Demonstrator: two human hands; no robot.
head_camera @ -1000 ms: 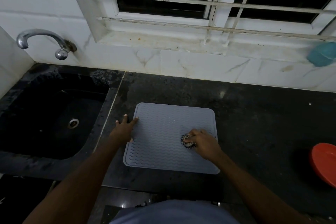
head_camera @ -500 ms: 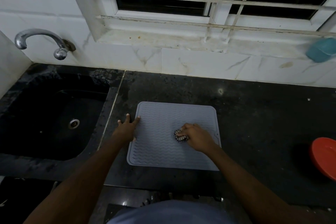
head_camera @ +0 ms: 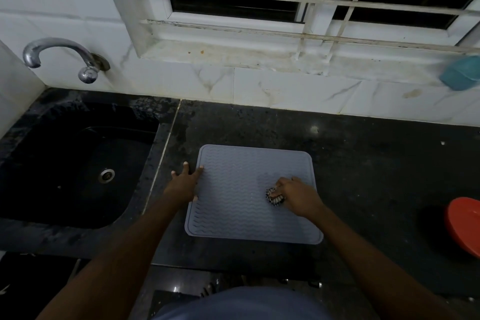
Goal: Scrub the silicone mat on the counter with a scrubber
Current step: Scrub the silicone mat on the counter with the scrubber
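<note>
A grey silicone mat (head_camera: 233, 205) with a wavy ribbed surface lies flat on the dark counter (head_camera: 363, 163). My right hand (head_camera: 298, 196) grips a small black-and-white scrubber (head_camera: 274, 196) and presses it on the mat's right half. My left hand (head_camera: 185, 184) rests flat with fingers spread on the mat's left edge, partly on the counter. A faint darker patch shows on the mat just above the scrubber.
A black sink (head_camera: 75, 163) with a metal drain sits left of the counter, under a chrome tap (head_camera: 62, 57). A red bowl (head_camera: 465, 226) sits at the right edge. A teal object (head_camera: 461, 74) rests on the window ledge.
My right hand slid the scrubber left and away over the mat, then back to the right. My left hand stayed on the mat's left edge.
</note>
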